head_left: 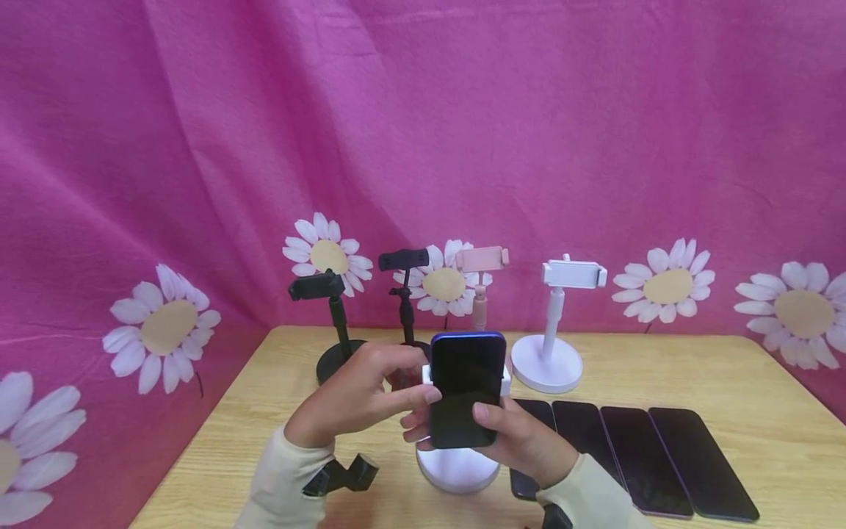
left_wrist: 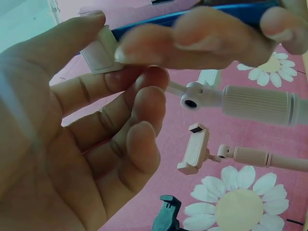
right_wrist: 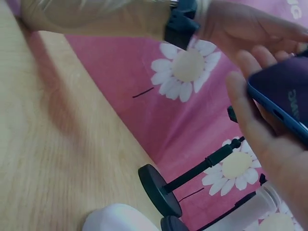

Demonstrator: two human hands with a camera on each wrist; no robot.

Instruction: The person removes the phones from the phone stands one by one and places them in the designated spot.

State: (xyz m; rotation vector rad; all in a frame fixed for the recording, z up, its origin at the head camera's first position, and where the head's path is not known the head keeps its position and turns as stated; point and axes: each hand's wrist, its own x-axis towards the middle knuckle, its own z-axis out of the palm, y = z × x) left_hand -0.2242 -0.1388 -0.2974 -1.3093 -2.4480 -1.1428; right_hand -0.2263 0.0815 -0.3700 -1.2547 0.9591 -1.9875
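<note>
A smartphone (head_left: 466, 386) with a blue edge and a dark screen stands upright in the holder of a white phone stand (head_left: 459, 472). My right hand (head_left: 532, 443) grips the phone, with the thumb on its front and the fingers behind it. On the other side, my left hand (head_left: 363, 394) pinches the white clamp end (left_wrist: 100, 54) of the holder at the phone's left edge. In the left wrist view, the stand's ribbed neck (left_wrist: 257, 105) runs away behind the phone. Most of the holder is hidden behind the phone.
Behind are two black stands (head_left: 340, 323), a pink stand (head_left: 482, 260) and another white stand (head_left: 547, 364). Several dark phones (head_left: 644, 459) lie side by side on the wooden table (head_left: 218, 455), right of my hands. A pink flowered cloth (head_left: 423, 132) hangs at the back.
</note>
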